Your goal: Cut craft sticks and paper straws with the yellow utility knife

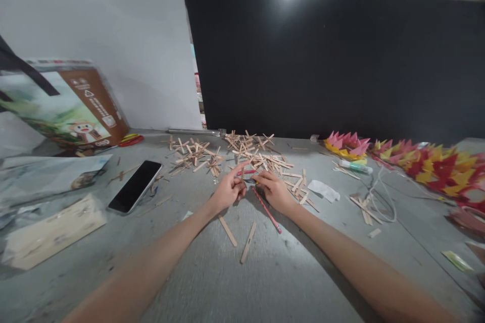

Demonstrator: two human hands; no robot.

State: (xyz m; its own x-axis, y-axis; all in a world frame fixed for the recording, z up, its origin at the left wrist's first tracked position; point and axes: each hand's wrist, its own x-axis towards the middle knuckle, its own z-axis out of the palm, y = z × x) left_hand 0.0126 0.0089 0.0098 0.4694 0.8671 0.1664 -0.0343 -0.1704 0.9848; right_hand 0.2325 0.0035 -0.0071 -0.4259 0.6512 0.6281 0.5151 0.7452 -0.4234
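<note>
My left hand (229, 191) is closed on a small wooden craft stick (243, 173), its index finger stretched out towards the right. Beside it, my right hand (273, 191) pinches a small dark tool (250, 180) that meets the stick between the two hands; its exact kind is too small to make out. A pink patterned pencil (267, 210) lies slanted just below the right hand. Nearer to me, two loose craft sticks rest on the grey table: a left one (228, 231) and a right one (248, 243).
Star-shaped stick pieces (197, 154) and loose sticks are heaped behind my hands. A phone (135, 186), scissors (131, 140) and a printed bag (64, 106) are on the left. On the right are a crumpled tissue (324, 191), a glue stick (356, 167), a white cable (383, 219) and folded-paper crowns (447, 169).
</note>
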